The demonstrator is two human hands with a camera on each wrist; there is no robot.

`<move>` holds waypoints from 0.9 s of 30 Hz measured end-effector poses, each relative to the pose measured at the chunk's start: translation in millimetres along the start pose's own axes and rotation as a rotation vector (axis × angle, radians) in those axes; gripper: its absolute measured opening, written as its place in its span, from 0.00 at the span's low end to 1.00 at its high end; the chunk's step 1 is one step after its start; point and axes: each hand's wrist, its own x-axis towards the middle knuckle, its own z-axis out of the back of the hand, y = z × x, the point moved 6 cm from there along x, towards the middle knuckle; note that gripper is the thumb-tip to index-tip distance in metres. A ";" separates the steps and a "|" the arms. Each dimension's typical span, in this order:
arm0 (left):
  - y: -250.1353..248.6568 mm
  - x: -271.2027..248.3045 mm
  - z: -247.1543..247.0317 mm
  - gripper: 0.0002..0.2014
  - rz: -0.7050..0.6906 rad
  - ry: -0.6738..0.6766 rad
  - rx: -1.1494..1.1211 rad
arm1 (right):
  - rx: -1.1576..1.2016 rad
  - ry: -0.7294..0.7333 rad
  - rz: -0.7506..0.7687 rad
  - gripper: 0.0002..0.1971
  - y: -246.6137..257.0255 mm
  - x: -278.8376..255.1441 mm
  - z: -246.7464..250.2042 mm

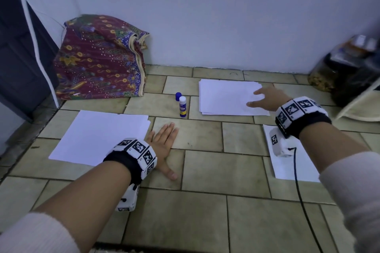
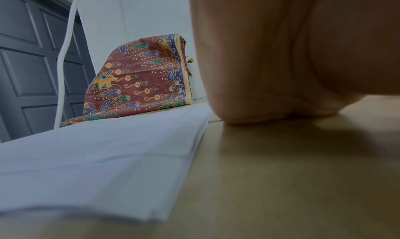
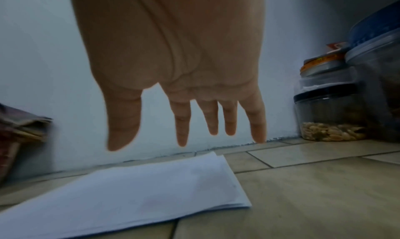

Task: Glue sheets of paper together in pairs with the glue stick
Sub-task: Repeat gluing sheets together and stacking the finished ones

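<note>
Right of centre in the head view, the right hand (image 1: 267,98) hovers with fingers spread over the far paper stack (image 1: 226,96), seemingly fetching a sheet: next, pinch only the top one. Left hand (image 1: 164,146) rests flat on the floor. Uncapped glue stick (image 1: 182,107) stands mid-frame, label unreadable.

Matt white paper stacks (image 1: 228,96) lie on the smooth, faintly glossy tiled floor (image 1: 205,170); left of them, patterned cloth (image 1: 98,59) and a glossy plastic glue stick (image 1: 182,107).

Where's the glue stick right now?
In the head view, the glue stick stands upright on the tiled floor between the two paper stacks, its blue cap just behind it.
</note>
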 end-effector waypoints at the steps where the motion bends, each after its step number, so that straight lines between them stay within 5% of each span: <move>1: 0.3 0.3 -0.7 0.69 0.004 0.002 0.001 | 0.001 0.045 0.005 0.40 -1.3 -9.8 -4.9; 5: -0.3 2.0 -2.0 0.70 0.025 -0.021 0.016 | -0.091 0.254 0.002 0.58 -7.2 -62.2 -34.4; 15: -4.3 -2.1 1.8 0.67 0.059 -0.037 0.058 | -0.306 0.429 -0.041 0.70 -23.9 -133.3 -77.1; 27: -8.3 -1.2 1.8 0.66 0.115 -0.015 0.036 | -0.335 0.320 -0.054 0.80 -29.6 -122.3 -105.4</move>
